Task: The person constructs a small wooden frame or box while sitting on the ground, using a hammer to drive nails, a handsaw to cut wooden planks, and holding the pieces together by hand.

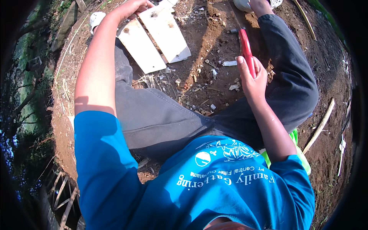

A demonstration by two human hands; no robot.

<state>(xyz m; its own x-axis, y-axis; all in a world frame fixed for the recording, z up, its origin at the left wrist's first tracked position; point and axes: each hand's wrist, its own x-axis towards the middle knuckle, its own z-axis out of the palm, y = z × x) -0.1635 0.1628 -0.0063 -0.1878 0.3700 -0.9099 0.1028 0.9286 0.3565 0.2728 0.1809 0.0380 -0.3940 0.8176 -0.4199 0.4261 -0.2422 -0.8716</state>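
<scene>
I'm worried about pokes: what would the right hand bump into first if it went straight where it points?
With the red handle it grips in front, the right hand would probably meet the brown dirt ahead first, but its height above that is hard to tell.

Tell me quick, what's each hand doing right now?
Left hand: at the far end of the pale wooden boards; can't tell if it grips them.
Right hand: closed, holding a red handle.

Smooth, matt wooden boards are seen at upper left of centre, a glossy, plastic-looking red handle at upper right. Matt cloth trousers are framed mid-picture by rough, crumbly soil.
</scene>
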